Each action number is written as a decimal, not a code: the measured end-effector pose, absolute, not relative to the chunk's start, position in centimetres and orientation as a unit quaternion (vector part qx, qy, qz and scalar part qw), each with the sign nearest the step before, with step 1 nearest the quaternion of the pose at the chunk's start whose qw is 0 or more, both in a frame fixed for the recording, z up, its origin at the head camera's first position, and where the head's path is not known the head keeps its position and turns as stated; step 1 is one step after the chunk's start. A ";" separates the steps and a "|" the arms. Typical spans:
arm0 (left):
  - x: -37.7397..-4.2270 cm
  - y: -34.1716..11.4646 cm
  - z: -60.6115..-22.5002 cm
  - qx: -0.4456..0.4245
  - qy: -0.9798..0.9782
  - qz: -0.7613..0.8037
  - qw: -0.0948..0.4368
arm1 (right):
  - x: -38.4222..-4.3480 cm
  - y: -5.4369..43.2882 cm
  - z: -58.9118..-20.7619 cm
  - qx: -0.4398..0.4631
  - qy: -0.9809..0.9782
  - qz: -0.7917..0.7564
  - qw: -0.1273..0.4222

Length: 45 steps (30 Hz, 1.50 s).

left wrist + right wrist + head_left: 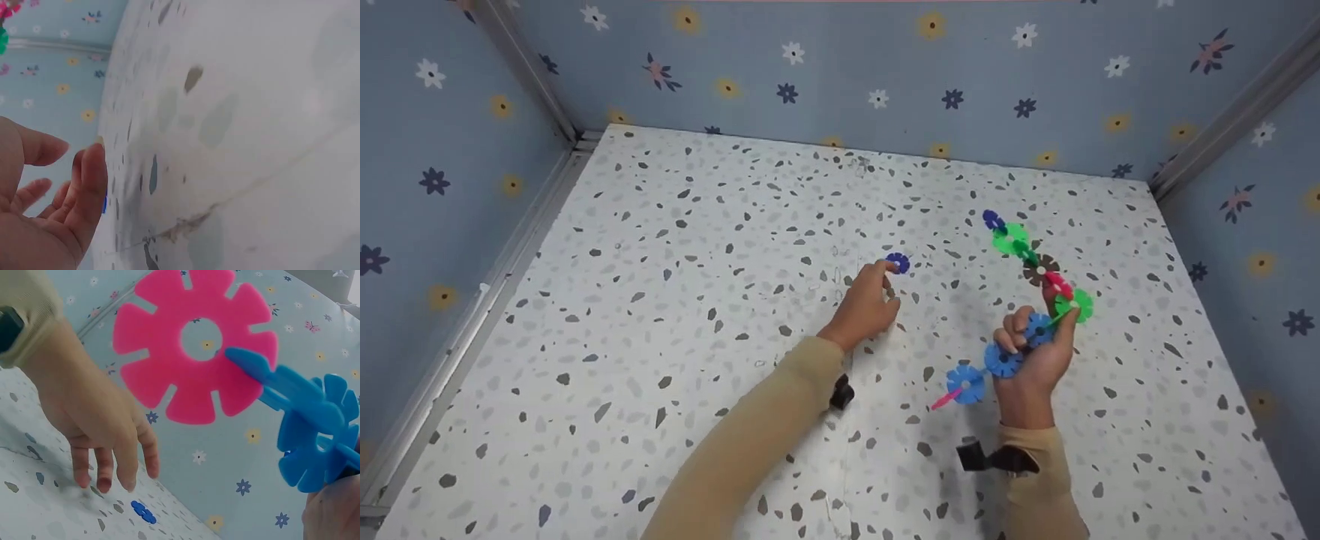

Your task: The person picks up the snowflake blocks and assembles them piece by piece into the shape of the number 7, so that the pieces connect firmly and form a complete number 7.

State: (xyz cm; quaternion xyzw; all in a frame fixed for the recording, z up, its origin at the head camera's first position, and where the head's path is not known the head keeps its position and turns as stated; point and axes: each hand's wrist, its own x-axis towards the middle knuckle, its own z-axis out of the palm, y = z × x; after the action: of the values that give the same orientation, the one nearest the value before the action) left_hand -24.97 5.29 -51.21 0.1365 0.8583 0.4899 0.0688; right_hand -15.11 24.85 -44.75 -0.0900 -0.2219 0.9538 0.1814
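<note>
My right hand (1039, 360) grips a chain of interlocking plastic snowflake discs (1003, 360). The chain runs from a pink disc (197, 399) and several blue discs (318, 439) near the wrist, past the fingers, to green, red, brown and dark blue discs at its far end. My left hand (866, 304) hovers just above the table, its fingers loosely bent and nothing between them. Right by its fingertips a single dark blue snowflake disc (897, 263) lies on the table. A small gap shows between that disc and the fingers in the right wrist view.
The white speckled table (697, 262) has a thin seam down its middle. Blue flower-patterned panels (847, 67) stand behind it and at both sides. Black camera mounts (842, 392) sit on both wrists, over the tan sleeves.
</note>
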 end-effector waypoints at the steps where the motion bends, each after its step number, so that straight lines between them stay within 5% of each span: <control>1: -25.6 5.4 -51.6 0.131 0.862 0.484 0.073 | -14.9 24.9 -44.9 -0.088 -0.222 0.954 0.180; 19: -28.7 8.1 -53.8 0.100 0.941 0.319 0.050 | -12.9 25.5 -46.3 -0.046 -0.219 0.964 0.144; 30: -28.0 6.8 -53.8 0.088 0.901 0.420 0.057 | -13.6 25.3 -46.0 -0.047 -0.223 0.963 0.145; 39: -23.1 4.6 -51.0 0.150 0.752 0.624 0.148 | -15.2 25.3 -44.8 -0.054 -0.249 0.954 0.157; 45: -17.6 3.2 -48.7 0.218 0.709 0.656 0.137 | -16.6 25.7 -43.4 -0.074 -0.232 0.952 0.186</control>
State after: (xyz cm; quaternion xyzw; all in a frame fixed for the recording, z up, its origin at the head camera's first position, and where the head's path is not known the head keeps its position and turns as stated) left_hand -17.64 3.24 -48.70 0.2183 0.7091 0.6564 0.1366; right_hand -16.63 25.73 -43.45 -0.0742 -0.2321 0.9519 0.1858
